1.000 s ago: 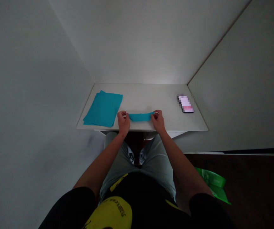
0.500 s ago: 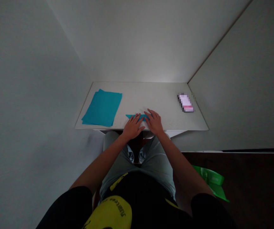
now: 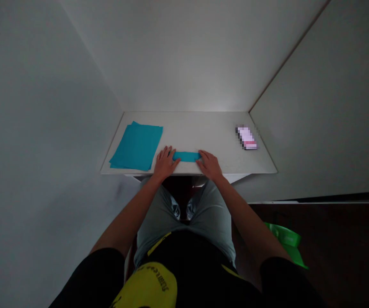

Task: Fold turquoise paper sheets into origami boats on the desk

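A folded strip of blue paper (image 3: 187, 157) lies flat near the front edge of the white table (image 3: 200, 132), its middle uncovered between my hands. My left hand (image 3: 165, 162) rests over the strip's left end, fingers spread and thumb along its lower edge. At the right end, my right hand (image 3: 210, 165) touches the paper with stretched fingers, the thumb apart from them. Both ends of the strip are partly hidden under the fingers. To the left of my left hand sits a stack of larger blue paper sheets (image 3: 137, 146), slightly fanned.
A phone with a lit, blurred screen (image 3: 247, 137) lies at the table's right side. Walls close in the table behind and to the left, and a panel (image 3: 319, 128) stands on the right. A green plastic object (image 3: 287, 239) is on the dark floor, lower right.
My hands have moved apart, the left one sliding left to the paper's end. The blue paper, earlier a pointed shape mostly covered, now shows as a straight strip.
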### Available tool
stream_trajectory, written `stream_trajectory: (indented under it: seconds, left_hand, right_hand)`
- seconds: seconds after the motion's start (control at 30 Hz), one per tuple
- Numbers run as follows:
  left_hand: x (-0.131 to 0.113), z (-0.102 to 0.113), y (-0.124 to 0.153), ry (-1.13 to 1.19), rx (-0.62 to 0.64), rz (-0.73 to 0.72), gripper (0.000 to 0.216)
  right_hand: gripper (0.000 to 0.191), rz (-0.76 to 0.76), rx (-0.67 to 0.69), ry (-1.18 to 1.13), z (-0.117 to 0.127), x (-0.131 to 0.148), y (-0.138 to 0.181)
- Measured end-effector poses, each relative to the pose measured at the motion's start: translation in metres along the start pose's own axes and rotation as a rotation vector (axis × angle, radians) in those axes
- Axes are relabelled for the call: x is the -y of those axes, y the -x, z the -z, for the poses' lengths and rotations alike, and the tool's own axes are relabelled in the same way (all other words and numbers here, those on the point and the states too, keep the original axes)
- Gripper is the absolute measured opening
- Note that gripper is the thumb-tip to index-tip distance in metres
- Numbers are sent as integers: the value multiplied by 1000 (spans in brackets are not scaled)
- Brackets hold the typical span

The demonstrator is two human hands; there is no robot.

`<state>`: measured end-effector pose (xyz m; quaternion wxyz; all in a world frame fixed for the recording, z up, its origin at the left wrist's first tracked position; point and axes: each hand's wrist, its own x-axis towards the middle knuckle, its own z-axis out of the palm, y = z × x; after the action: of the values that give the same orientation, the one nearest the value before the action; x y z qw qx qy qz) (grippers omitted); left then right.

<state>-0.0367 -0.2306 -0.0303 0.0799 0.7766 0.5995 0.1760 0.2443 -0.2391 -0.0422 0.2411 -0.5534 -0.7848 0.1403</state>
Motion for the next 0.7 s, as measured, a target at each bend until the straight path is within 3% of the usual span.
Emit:
stream_trajectory:
  seconds: [0.1, 0.23, 0.37, 0.47, 0.7]
  left_hand:
    - [1, 0, 3, 74, -85, -39, 49]
    - [5, -1, 6, 159, -148, -122, 37]
    - [7, -5, 4, 218, -231, -86, 56]
    - [4, -8, 3, 183, -218, -33, 79]
    - [-7, -7, 4, 22, -102, 15, 80]
  right_hand:
    - [56, -15, -85, -93, -1, -6, -4]
    - [32, 27, -127, -278, -1, -13, -5]
    - [26, 48, -75, -405, 9, -20, -1]
    - [30, 37, -118, -359, 28, -35, 1]
    - [41, -147, -294, -158, 86, -109, -6]
